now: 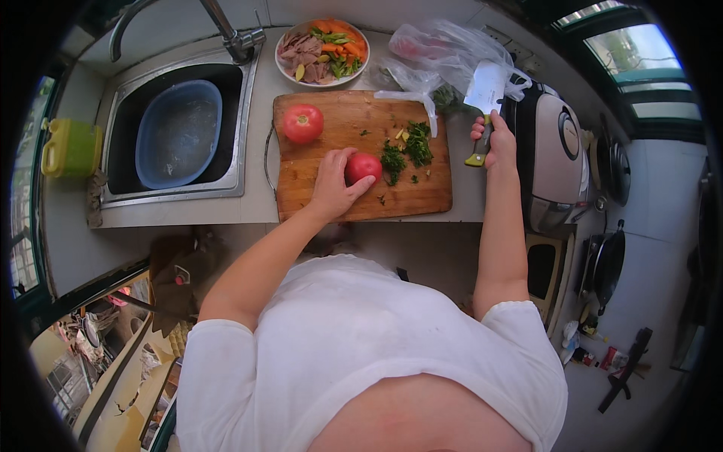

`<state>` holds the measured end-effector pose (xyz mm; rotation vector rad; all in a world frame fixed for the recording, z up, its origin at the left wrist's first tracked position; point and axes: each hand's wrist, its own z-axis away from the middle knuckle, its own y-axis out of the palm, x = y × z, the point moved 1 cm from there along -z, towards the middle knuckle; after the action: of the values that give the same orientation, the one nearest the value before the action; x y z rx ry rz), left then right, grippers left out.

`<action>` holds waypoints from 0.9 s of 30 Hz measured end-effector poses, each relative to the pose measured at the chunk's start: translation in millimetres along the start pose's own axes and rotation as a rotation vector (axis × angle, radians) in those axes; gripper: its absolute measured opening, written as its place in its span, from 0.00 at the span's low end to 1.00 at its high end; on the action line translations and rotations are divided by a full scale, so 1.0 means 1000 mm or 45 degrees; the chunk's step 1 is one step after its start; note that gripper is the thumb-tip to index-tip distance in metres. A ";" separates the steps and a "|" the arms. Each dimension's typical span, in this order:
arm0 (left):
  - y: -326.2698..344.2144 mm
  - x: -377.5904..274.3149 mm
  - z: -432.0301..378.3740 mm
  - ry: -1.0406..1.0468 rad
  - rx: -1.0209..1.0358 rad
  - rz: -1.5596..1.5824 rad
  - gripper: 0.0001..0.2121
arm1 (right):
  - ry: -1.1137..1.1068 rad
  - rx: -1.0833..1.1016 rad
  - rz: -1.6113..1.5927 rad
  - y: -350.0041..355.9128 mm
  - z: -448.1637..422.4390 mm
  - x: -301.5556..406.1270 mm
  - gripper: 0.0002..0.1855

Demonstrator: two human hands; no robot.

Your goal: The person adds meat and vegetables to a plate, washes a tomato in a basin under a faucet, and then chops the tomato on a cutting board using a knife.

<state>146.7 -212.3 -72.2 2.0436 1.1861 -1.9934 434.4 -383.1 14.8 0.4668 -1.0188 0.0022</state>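
Observation:
My left hand [338, 182] rests on the wooden cutting board [305, 192], its fingers curved around the left side of a tomato [363, 168]. Another tomato [303, 123] sits at the board's upper left, stem scar up. Chopped green herbs [418, 144] and small yellowish pieces lie to the right of the held tomato. Off the board's right side, my right hand [495, 138] grips the green and black handle of a cleaver [487, 87]. Its broad blade points away from me, raised in front of the plastic bags.
A plate [278, 61] of sliced meat, carrot and green pepper stands behind the board. Plastic bags [452, 45] lie at the back right, beside a rice cooker [556, 152]. At left, a sink [244, 141] with a faucet [237, 42] holds a blue basin [217, 124].

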 end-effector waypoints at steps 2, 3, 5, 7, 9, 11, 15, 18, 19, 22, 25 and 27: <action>-0.001 0.001 -0.001 0.006 -0.018 0.042 0.28 | 0.116 -0.031 -0.098 -0.011 -0.020 0.004 0.09; -0.002 0.001 -0.001 0.003 0.019 0.035 0.27 | 0.289 0.013 -0.281 -0.010 -0.023 0.007 0.10; -0.002 0.001 -0.003 0.007 0.064 0.038 0.27 | 0.451 0.046 -0.465 -0.015 -0.022 0.010 0.10; -0.003 0.008 -0.002 0.057 0.052 0.088 0.25 | 0.296 0.060 -0.225 -0.002 0.001 0.018 0.10; -0.004 0.014 0.000 0.079 0.037 0.093 0.25 | 0.193 0.019 -0.049 0.027 0.046 0.026 0.09; -0.003 0.015 -0.001 0.113 0.037 0.109 0.25 | -0.101 0.124 0.424 0.039 0.086 0.034 0.09; -0.005 0.008 -0.004 0.015 0.041 0.198 0.25 | -0.480 0.086 0.964 0.051 0.150 0.024 0.08; -0.001 0.011 0.001 -0.043 0.003 0.264 0.25 | -0.390 0.202 1.319 0.056 0.189 -0.010 0.08; 0.000 0.013 0.000 -0.033 -0.018 0.268 0.24 | -0.346 0.220 1.488 0.059 0.198 -0.026 0.08; 0.002 0.012 0.001 -0.013 -0.050 0.314 0.23 | -0.744 0.347 1.917 0.055 0.207 -0.063 0.09; 0.001 0.011 0.000 0.009 -0.031 0.301 0.23 | -0.558 0.329 1.937 0.054 0.217 -0.074 0.09; 0.001 0.012 0.001 0.003 -0.030 0.309 0.23 | -0.537 0.346 2.004 0.055 0.220 -0.073 0.09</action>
<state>144.5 -207.9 -82.8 2.0656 0.9061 -1.8556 203.6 -400.9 71.0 -0.2115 -1.5818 1.5063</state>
